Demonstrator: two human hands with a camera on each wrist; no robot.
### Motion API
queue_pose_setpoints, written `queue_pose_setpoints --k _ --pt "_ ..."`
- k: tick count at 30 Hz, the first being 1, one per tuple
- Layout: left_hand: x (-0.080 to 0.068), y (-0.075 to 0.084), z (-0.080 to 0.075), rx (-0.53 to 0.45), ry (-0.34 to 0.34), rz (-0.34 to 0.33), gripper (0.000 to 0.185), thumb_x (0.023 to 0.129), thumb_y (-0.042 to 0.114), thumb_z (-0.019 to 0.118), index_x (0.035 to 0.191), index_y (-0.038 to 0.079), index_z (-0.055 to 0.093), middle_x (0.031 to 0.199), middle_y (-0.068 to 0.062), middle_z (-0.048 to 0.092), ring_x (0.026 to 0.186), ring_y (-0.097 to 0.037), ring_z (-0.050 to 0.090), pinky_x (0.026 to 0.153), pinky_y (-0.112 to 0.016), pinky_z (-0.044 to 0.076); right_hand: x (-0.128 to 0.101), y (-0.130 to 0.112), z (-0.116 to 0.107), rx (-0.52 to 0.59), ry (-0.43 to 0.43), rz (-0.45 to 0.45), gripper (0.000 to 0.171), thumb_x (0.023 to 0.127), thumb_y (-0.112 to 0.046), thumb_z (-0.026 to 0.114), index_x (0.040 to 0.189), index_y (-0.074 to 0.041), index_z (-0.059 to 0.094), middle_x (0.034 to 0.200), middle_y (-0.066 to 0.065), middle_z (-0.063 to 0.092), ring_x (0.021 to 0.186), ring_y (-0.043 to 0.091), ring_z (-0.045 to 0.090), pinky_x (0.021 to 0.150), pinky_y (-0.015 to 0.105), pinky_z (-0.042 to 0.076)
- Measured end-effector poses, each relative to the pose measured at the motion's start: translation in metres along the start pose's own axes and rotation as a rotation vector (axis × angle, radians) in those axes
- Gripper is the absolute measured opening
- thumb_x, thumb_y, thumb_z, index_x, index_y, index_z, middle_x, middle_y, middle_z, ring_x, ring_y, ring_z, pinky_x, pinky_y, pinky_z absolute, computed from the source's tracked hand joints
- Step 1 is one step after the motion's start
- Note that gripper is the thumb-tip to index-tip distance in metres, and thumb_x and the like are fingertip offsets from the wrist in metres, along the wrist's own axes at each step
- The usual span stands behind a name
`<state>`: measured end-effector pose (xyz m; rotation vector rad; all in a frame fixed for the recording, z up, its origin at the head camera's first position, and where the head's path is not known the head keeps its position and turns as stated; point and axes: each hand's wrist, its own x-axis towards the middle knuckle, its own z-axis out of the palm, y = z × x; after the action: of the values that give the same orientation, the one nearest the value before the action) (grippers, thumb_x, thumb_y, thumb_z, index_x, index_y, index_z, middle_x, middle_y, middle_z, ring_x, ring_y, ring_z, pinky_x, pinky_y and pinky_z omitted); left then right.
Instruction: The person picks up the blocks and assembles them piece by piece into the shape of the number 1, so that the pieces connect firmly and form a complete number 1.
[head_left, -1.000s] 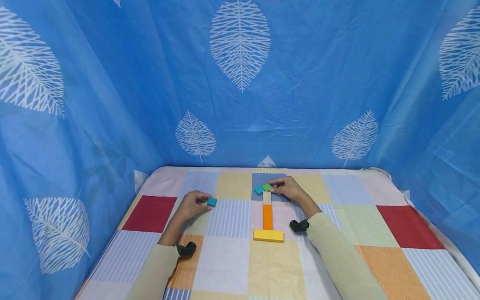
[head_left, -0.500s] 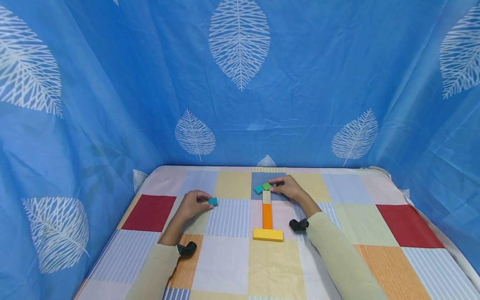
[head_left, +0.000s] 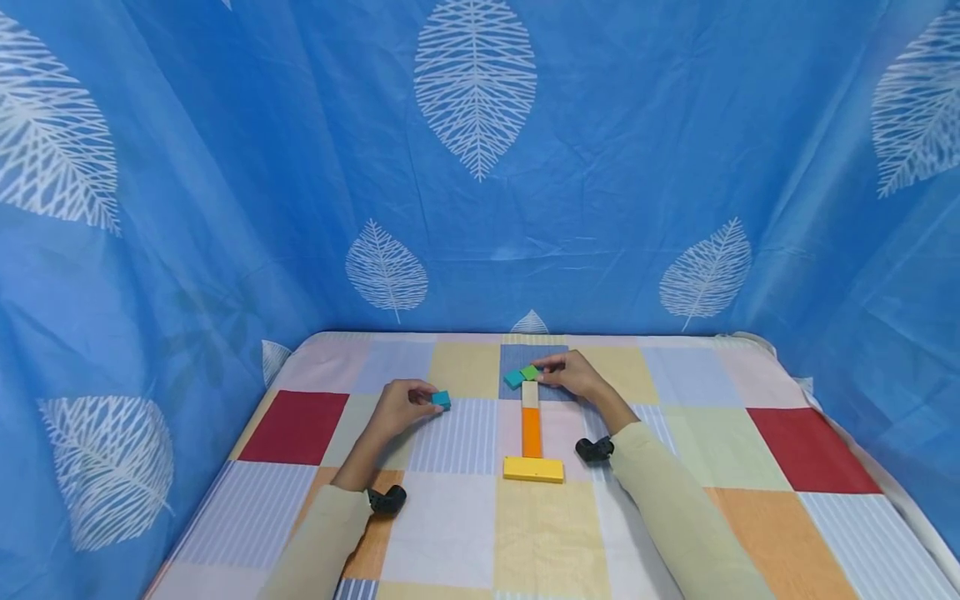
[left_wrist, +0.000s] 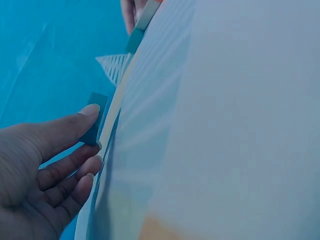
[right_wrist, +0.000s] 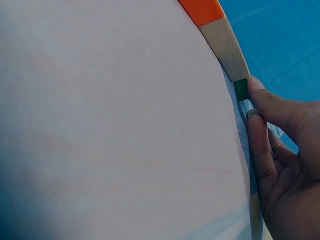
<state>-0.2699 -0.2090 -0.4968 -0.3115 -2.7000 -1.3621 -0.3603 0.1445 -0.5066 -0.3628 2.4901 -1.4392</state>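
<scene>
My left hand point(head_left: 401, 408) pinches a teal block point(head_left: 441, 400) between thumb and fingers, left of the row of blocks. In the left wrist view the thumb lies on the face of that teal block point(left_wrist: 94, 120). At the row's far end, the thumb and forefinger of my right hand point(head_left: 577, 375) hold the edge of a small green block point(head_left: 530, 372). A second teal block point(head_left: 513, 379) touches the green one on its left. Nearer me, a bare-wood block point(head_left: 530, 394), an orange block point(head_left: 531, 433) and a crosswise yellow block point(head_left: 533, 470) form a T.
A patchwork cloth point(head_left: 450, 517) covers the flat surface under the blocks. Blue curtains point(head_left: 585, 167) with white leaf prints hang behind and at both sides. Black wrist cameras point(head_left: 387, 500) sit on both wrists.
My left hand has carried its teal block a little to the right, closer to the row. The right hand stays at the green block, and the row looks the same.
</scene>
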Motion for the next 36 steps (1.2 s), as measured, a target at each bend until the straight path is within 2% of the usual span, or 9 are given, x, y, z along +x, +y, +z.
queue_pose_setpoints --k 9,17,27,36 --pt "0.011 0.014 0.022 -0.037 0.062 0.028 0.025 0.077 0.007 0.088 0.099 0.002 0.078 0.084 -0.007 0.074 0.07 -0.015 0.065 0.066 -0.03 0.055 0.002 0.001 -0.001 0.039 -0.003 0.007 0.032 0.093 -0.011 0.075 0.123 -0.002 0.073 0.091 0.007 0.068 0.072 0.016 0.057 0.065 0.027 0.05" --pt "0.017 0.028 0.04 -0.043 0.072 0.026 0.025 0.076 0.007 0.089 0.098 0.001 0.077 0.087 -0.009 0.075 0.071 -0.016 0.066 0.068 -0.034 0.056 0.0 -0.001 -0.001 0.026 0.007 0.018 0.032 0.093 -0.011 0.075 0.123 -0.004 0.073 0.09 0.007 0.066 0.073 0.017 0.056 0.066 0.027 0.05" --pt "0.028 0.04 0.061 -0.042 0.041 0.038 0.023 0.077 0.006 0.088 0.097 0.0 0.077 0.087 -0.009 0.075 0.07 -0.014 0.066 0.067 -0.028 0.056 0.001 0.0 0.0 0.044 0.004 0.03 0.032 0.092 -0.01 0.075 0.124 -0.003 0.073 0.09 0.007 0.065 0.073 0.018 0.056 0.066 0.026 0.051" --pt "0.038 0.046 0.075 -0.027 0.005 0.034 0.021 0.078 0.008 0.088 0.095 0.0 0.078 0.078 -0.006 0.072 0.066 -0.012 0.058 0.065 -0.025 0.052 0.0 -0.002 0.0 0.041 -0.002 0.016 0.032 0.093 -0.009 0.074 0.124 -0.002 0.072 0.089 0.007 0.064 0.073 0.018 0.056 0.066 0.026 0.051"
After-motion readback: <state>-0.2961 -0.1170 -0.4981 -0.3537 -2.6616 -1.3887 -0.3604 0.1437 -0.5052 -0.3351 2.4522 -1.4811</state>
